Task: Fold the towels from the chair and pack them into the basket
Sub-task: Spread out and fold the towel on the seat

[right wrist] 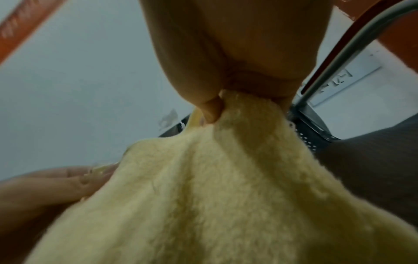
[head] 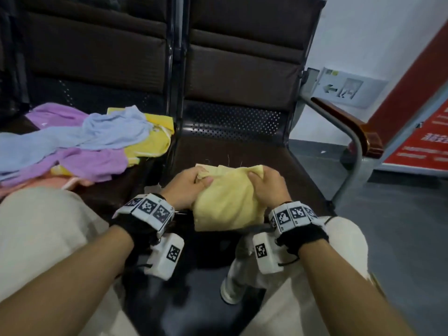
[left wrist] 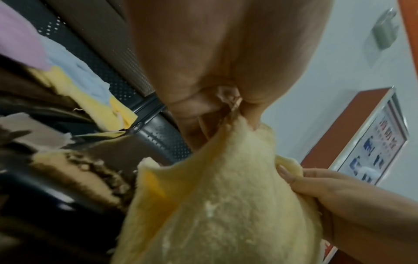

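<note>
A pale yellow towel (head: 226,200) hangs between my two hands over the front of the right-hand chair seat (head: 242,151). My left hand (head: 194,179) pinches its upper left corner, and my right hand (head: 260,179) pinches the upper right corner. In the left wrist view the yellow towel (left wrist: 226,205) runs from my pinching left hand (left wrist: 237,114) down to my right hand (left wrist: 316,187). Seen from the right wrist, the yellow towel (right wrist: 214,196) is bunched in my right hand (right wrist: 226,100). No basket is in view.
A loose pile of towels (head: 80,141), purple, light blue, yellow and pink, lies on the left chair seat. A metal armrest with a wooden top (head: 351,127) borders the right seat. My knees in light trousers (head: 43,229) flank the seat front. Grey floor (head: 400,226) lies to the right.
</note>
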Demonstrator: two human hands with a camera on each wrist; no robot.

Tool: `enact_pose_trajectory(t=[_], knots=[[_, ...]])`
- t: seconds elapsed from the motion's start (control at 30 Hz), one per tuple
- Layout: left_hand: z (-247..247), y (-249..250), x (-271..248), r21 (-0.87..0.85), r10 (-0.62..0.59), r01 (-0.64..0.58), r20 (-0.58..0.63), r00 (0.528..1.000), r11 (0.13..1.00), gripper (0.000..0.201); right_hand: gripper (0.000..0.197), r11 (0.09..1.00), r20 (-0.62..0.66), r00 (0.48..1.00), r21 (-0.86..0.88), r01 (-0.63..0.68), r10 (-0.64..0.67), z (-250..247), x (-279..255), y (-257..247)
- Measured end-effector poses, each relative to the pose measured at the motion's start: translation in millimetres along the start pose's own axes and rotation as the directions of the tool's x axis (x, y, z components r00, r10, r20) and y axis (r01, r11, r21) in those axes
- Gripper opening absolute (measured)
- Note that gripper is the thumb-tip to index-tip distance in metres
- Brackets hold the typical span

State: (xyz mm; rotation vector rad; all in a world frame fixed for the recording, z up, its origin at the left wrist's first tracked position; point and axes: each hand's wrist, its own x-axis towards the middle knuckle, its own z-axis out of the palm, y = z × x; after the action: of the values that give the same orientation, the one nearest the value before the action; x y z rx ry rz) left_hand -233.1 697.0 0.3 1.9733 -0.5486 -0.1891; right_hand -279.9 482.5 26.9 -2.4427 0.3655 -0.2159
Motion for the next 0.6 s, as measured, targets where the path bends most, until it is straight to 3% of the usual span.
enact_pose_trajectory(t=[0.17, 0.33, 0.6], knots=[[10.2, -16.4, 5.5, 0.016, -0.063, 0.062, 0.047, 0.997, 0.998, 0.025, 0.039, 0.987, 0.165, 0.978, -0.120, -0.105, 0.124, 20.3, 10.0, 11.9], [1.1, -23.8, 47.6, -0.035, -0.113, 0.111, -0.049, 0.992, 0.993, 0.020, 0.030, 0.984, 0.130, 0.977, -0.090, -0.156, 0.166, 25.0, 48.9, 12.3], [-5.7, -43.5, 131.2, 0.087, -0.134, 0.143, -0.107, 0.985, 0.986, 0.021, 0.039, 0.968, 0.100, 0.964, -0.066, -0.242, 0.248, 40.7, 118.2, 19.8]])
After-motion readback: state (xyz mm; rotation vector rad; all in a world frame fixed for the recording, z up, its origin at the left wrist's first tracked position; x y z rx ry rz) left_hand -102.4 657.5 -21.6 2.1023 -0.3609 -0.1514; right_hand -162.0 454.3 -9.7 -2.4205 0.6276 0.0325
